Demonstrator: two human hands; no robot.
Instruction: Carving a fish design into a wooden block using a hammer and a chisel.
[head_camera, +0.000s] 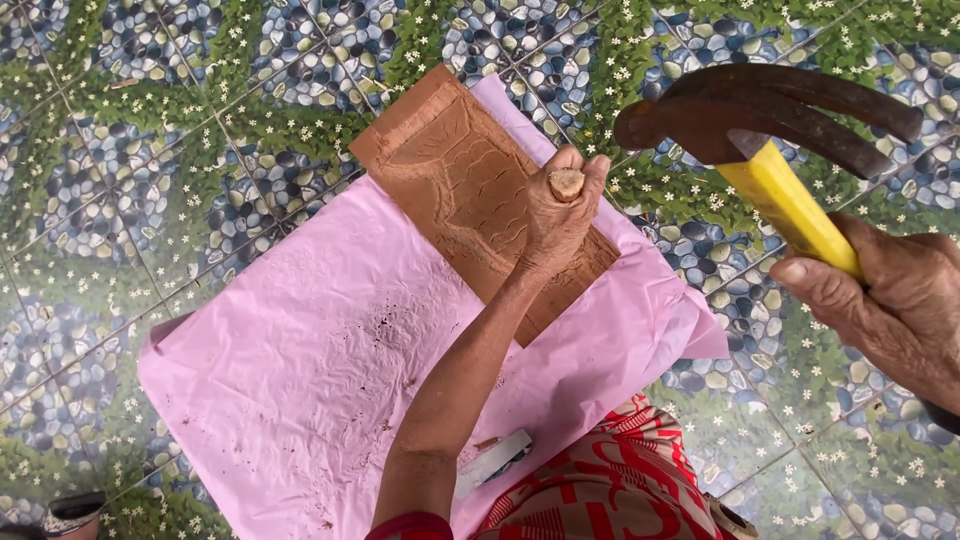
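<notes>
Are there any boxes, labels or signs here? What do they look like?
Small flat packet or card: lies on the pink sheet beside the left forearm, near the person's lap; oblong, white with a dark edge. What it holds cannot be told.
No signs or screens in view.

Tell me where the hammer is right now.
In the head view the hammer is raised at the upper right, its yellow handle gripped by the right hand, above the tiled floor and to the right of the carved wooden board.

The carved board (470, 190) lies on the plastic sheet (300, 370), which lies on the tiled floor (150, 120).
</notes>
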